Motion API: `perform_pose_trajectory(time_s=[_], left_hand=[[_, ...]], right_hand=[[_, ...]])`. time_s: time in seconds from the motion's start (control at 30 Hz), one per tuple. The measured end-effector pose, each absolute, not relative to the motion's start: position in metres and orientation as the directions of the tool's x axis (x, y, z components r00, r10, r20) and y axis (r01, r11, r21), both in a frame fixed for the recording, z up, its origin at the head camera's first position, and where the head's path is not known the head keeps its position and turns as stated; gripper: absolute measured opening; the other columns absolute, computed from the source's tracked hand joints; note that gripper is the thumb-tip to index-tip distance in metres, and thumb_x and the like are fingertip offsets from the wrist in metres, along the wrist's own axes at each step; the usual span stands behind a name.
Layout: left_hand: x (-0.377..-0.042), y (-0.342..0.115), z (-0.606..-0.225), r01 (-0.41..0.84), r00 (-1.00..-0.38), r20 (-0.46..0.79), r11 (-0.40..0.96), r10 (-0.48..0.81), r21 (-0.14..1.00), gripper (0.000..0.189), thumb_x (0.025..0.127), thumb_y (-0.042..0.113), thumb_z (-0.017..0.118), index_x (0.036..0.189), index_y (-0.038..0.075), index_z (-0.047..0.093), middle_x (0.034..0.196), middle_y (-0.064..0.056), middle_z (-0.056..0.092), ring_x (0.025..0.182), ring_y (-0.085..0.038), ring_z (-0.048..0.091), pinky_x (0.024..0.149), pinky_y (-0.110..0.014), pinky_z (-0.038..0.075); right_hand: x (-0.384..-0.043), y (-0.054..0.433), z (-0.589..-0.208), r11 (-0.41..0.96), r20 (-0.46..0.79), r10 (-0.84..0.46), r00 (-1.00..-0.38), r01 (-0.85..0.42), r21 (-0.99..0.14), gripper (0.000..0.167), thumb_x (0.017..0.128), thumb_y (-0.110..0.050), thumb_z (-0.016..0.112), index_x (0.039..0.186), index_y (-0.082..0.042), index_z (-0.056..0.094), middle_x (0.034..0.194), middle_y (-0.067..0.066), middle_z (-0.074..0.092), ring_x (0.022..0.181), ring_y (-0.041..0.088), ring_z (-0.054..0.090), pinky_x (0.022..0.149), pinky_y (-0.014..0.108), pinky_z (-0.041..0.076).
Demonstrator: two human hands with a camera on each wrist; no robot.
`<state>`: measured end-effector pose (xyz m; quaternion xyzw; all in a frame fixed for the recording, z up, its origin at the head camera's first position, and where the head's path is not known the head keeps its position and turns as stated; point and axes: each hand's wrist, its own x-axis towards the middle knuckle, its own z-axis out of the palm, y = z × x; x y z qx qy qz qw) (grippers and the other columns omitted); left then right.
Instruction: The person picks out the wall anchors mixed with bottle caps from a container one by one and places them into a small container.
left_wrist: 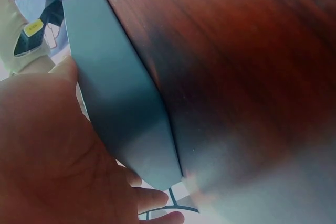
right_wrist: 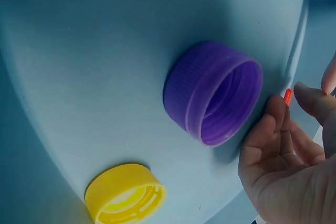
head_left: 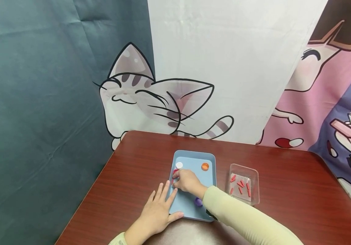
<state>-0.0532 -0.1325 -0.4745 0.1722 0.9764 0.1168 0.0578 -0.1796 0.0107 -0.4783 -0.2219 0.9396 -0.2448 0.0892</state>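
A light blue tray [head_left: 194,212] lies on the table with bottle caps in it. My right hand [head_left: 189,181] reaches over its left side and pinches a small red stick [right_wrist: 288,96] between thumb and fingers, beside a red cap [head_left: 175,171] partly hidden by that hand. My left hand [head_left: 157,207] rests against the tray's left wall, fingers spread; the left wrist view shows the palm beside the tray's outer wall [left_wrist: 118,77]. A white cap [head_left: 179,165] and an orange cap [head_left: 205,166] stand toward the back. A purple cap [right_wrist: 210,95] and a yellow cap [right_wrist: 126,192] show in the right wrist view.
To the right of the tray, a clear plastic box [head_left: 256,180] holds several red sticks [head_left: 240,190]. Both stand on a reddish-brown wooden table [head_left: 301,204]. Behind it hang cloths printed with a cartoon cat [head_left: 141,102]. The right forearm crosses the tray's right edge.
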Motion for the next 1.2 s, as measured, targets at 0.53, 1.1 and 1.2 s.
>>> perform_pose_trajectory(time_s=[0.53,1.1,1.2], left_hand=[[-0.0531,-0.1308,-0.4755,0.321,-0.937,-0.066,0.920,0.343,0.226,0.082,0.096,0.071,0.042,0.157,0.017,0.039,0.168,-0.017,0.015,0.152,-0.043,0.019,0.115,-0.063,0.029],[-0.0543,-0.1307,-0.4782,0.305,-0.939,-0.083,0.922,0.332,0.237,0.082,0.096,0.072,0.041,0.158,0.019,0.037,0.169,-0.016,0.014,0.153,-0.041,0.018,0.116,-0.062,0.028],[-0.0556,-0.1318,-0.4792,0.300,-0.940,-0.093,0.927,0.327,0.227,0.082,0.096,0.073,0.041,0.159,0.020,0.036,0.169,-0.015,0.013,0.153,-0.041,0.017,0.116,-0.061,0.028]], right_hand=[[-0.1823,0.0082,-0.4808,0.816,-0.052,-0.407,-0.912,-0.338,-0.468,0.029,0.071,-0.027,0.092,0.093,-0.017,0.076,0.080,-0.003,0.069,0.073,0.016,0.056,0.072,0.036,0.054],[-0.1847,0.0078,-0.4811,0.830,-0.052,-0.427,-0.903,-0.368,-0.419,0.018,0.074,-0.016,0.084,0.086,-0.017,0.071,0.077,-0.003,0.064,0.068,0.015,0.052,0.061,0.031,0.048],[-0.1837,0.0090,-0.4782,0.821,-0.063,-0.438,-0.897,-0.370,-0.435,0.017,0.075,-0.016,0.084,0.086,-0.015,0.071,0.075,-0.002,0.063,0.066,0.015,0.051,0.059,0.029,0.046]])
